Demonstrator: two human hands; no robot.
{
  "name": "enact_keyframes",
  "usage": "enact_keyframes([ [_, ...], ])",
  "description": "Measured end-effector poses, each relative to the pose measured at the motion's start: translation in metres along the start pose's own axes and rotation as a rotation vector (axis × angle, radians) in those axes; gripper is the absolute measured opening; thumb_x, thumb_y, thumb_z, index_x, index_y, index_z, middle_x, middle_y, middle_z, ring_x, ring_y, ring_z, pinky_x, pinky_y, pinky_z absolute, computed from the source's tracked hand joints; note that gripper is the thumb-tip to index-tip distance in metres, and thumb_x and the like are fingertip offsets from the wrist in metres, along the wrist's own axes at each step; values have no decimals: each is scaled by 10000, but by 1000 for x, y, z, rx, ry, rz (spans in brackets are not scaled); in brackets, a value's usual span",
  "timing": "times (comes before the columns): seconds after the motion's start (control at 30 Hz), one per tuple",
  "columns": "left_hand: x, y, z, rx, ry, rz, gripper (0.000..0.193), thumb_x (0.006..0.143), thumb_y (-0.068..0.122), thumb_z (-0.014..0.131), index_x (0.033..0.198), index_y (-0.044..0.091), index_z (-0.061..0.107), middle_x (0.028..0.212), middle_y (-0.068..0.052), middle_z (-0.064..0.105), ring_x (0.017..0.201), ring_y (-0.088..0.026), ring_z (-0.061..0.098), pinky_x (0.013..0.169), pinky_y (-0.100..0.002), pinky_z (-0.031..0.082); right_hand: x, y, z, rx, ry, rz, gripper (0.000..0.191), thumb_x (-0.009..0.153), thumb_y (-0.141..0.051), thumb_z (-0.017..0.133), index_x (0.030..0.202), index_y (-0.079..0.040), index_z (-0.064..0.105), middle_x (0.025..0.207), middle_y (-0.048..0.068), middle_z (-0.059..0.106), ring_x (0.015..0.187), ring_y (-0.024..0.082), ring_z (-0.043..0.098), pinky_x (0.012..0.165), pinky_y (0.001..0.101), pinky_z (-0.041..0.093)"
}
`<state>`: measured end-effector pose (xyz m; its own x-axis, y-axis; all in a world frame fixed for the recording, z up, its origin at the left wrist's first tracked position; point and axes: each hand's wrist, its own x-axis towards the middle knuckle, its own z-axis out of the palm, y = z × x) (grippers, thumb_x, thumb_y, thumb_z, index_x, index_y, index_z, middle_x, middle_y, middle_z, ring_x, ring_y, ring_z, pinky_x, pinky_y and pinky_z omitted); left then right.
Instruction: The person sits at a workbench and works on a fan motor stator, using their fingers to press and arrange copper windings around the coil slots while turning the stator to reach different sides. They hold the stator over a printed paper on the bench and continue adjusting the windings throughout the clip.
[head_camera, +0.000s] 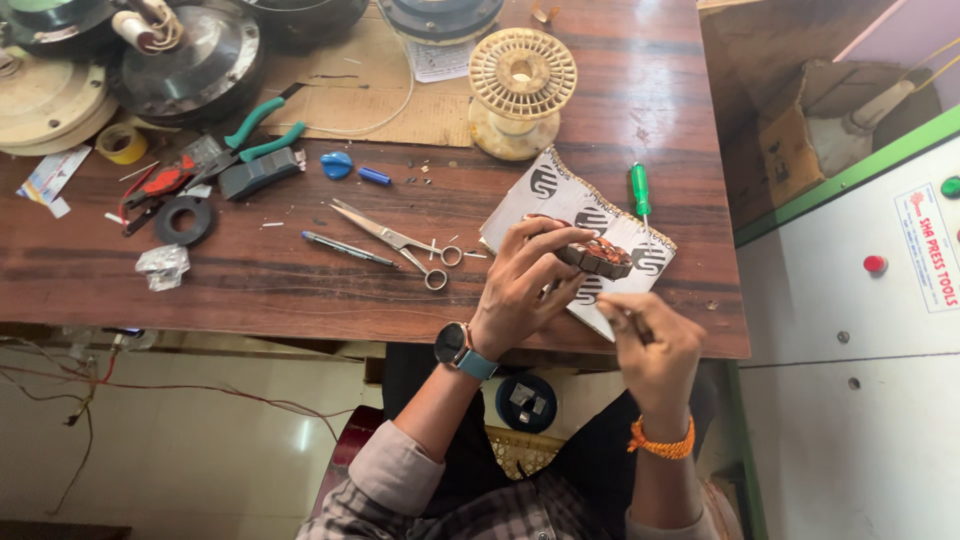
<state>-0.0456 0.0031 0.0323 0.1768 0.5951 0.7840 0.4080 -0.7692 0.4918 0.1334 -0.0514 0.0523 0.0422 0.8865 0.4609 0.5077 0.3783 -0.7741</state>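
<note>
Left hand (525, 280) clamps a ridged, copper-wound stator (597, 257); right hand (650, 345) pinches something thin.

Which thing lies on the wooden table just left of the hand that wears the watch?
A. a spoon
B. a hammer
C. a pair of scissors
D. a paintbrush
C: a pair of scissors with metal blades lies on the wooden table just left of the left hand, which wears a watch and holds a small round wound part.
</note>
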Motion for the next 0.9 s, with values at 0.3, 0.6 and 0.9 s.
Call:
enact_keyframes([
  [0.3,3,2,3,10,49,-32,248,840,25,785,886,61,544,1344,-36,661,1249,-277,592,1065,-421,539,72,-6,6,-103,-118,-10,137,929,-127,797,989,-12,750,573,24,448,535,53,352,485,279,296],
  [0.6,5,1,10,25,-69,4,475,900,116,779,1337,122,593,1308,-8,663,1226,-270,583,1097,-407,500,83,14,-3,-127,-92,145,92,939,-85,764,979,-3,749,612,-42,440,582,27,366,498,253,298],
  [0.9,9,1,1,3,-157,-113,395,876,213,794,1259,253,708,1253,64,705,1098,-213,588,998,-331,521,21,42,-28,78,17,68,97,935,50,684,1004,-1,729,831,-39,691,661,2,494,584,192,383],
])
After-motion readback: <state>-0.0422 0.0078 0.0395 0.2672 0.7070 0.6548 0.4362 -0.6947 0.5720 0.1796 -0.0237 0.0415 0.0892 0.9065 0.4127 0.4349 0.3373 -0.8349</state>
